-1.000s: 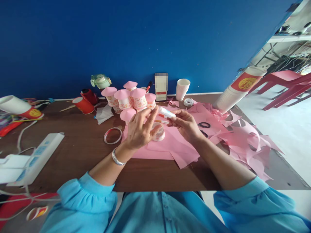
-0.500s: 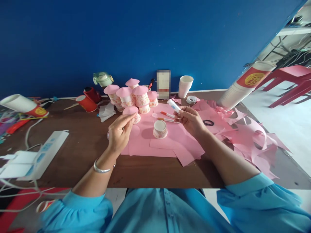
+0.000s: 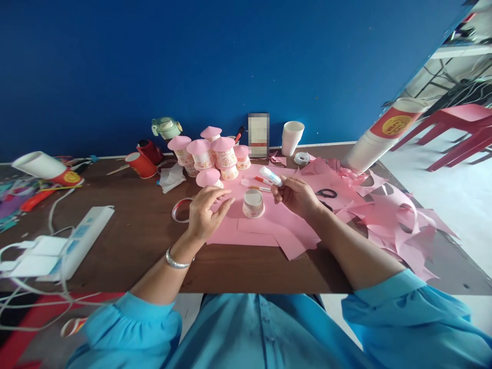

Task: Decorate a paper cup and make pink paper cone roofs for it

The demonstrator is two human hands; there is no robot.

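In my right hand (image 3: 298,197) is a white glue stick (image 3: 270,176) with a blue label, gripped between thumb and fingers and pointing up to the left. My left hand (image 3: 207,212) hovers over the left part of the pink paper (image 3: 230,233), thumb and fingers apart, with nothing visible between them. Between the two hands a small patterned paper cup (image 3: 253,204) stands upside down on the paper. Just behind my left hand is a small cup with a pink cone roof (image 3: 208,178), partly hidden by the fingers.
Several pink-roofed cups (image 3: 223,151) cluster at the back. Markers (image 3: 258,188), scissors (image 3: 326,193), paper scraps (image 3: 400,220) and a tape roll (image 3: 302,158) lie around. White cups (image 3: 292,138) stand near the wall. A power strip (image 3: 86,236) with cables sits left.
My left hand has moved right and down toward the upside-down cup, its fingers spreading from a pinch. The glue stick in my right hand has shifted slightly left and down.
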